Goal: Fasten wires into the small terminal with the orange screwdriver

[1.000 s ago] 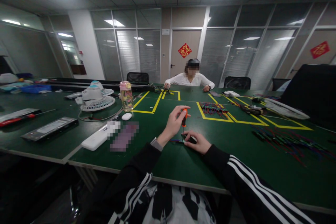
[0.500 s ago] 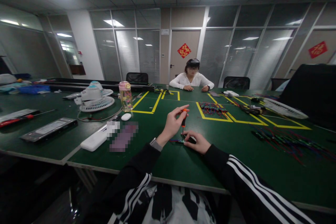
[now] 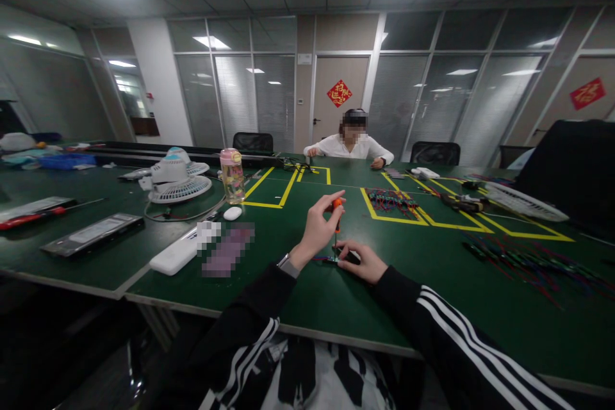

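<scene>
My left hand (image 3: pixel 317 229) pinches the orange handle of a small screwdriver (image 3: pixel 337 214), held upright with its tip pointing down. Below it, my right hand (image 3: pixel 359 260) rests on the green table (image 3: pixel 307 295) with its fingers closed on a small dark part (image 3: pixel 350 255) with coloured wires (image 3: pixel 321 259) trailing left. The screwdriver tip meets that part. Both sleeves are black with white stripes.
A white power bank (image 3: pixel 175 256) and a blurred object lie to my left. Further left are a small white fan (image 3: pixel 175 180), a pink bottle (image 3: pixel 232 175), a white mouse (image 3: pixel 232 213) and a red screwdriver (image 3: pixel 33 216). Wire bundles (image 3: pixel 391 198) lie in yellow-taped boxes. A person in white sits opposite.
My left fingers have shifted a little on the screwdriver handle, as if turning it. The person opposite has moved their hands slightly. My right hand stays put.
</scene>
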The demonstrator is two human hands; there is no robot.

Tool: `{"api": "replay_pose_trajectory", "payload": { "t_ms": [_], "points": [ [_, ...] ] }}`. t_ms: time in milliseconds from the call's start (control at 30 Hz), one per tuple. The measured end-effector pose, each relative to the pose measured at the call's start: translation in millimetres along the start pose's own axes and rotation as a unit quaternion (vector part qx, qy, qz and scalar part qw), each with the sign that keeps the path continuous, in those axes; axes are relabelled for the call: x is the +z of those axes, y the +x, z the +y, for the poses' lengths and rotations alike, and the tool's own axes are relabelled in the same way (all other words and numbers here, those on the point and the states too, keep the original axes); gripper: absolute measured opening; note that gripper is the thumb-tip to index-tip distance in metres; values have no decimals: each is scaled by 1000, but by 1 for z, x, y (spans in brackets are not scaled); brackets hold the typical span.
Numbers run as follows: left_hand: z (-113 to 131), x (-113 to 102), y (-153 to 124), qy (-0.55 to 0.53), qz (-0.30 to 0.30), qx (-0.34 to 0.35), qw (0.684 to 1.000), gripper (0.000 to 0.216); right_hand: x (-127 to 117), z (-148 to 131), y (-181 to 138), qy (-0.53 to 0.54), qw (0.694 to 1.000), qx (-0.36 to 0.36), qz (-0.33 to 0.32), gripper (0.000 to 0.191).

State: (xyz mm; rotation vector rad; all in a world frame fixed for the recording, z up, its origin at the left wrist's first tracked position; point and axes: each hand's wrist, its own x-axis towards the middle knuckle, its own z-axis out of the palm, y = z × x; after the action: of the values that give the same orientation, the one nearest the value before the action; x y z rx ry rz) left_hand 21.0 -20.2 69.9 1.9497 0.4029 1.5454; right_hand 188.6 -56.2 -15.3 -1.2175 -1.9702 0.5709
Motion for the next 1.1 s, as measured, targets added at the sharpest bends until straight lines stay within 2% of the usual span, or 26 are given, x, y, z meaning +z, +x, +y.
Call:
{"api": "replay_pose_trajectory", "payload": {
  "t_ms": [133, 200, 367, 433, 567, 667, 800, 900, 967, 1100],
  "points": [
    [4, -1, 0, 76, 38, 13, 996, 24, 0, -1, 0, -1, 1000, 0, 2, 12],
    [5, -2, -1, 81, 37, 7, 996, 22, -1, -2, 0, -1, 1000, 0, 2, 11],
    [2, 0, 1, -54, -17, -53, 997, 33, -1, -3, -1, -5, 1000, 3, 0, 11],
    [0, 0, 2, -74, -17, -73, 994, 32, -1, -2, -1, -7, 1000, 0, 1, 12],
    [3, -1, 2, 15, 21, -26, 999, 24, 0, 0, -1, -4, 1000, -2, 3, 13],
    [4, -3, 1, 51, 21, -12, 998, 23, 0, 0, 0, -3, 1000, -2, 2, 13],
    [1, -2, 1, -25, -19, -46, 998, 34, -1, 0, -1, -2, 1000, -8, 5, 13],
    [0, 0, 1, -74, -22, -77, 994, 37, -1, 0, -1, -5, 1000, -12, 7, 12],
    [2, -1, 2, -52, -7, -68, 996, 36, -1, -1, -1, -3, 1000, -15, 8, 12],
    [5, -2, 2, 34, 13, -8, 999, 25, -1, 0, -1, 4, 1000, -9, 9, 13]
  ]
}}
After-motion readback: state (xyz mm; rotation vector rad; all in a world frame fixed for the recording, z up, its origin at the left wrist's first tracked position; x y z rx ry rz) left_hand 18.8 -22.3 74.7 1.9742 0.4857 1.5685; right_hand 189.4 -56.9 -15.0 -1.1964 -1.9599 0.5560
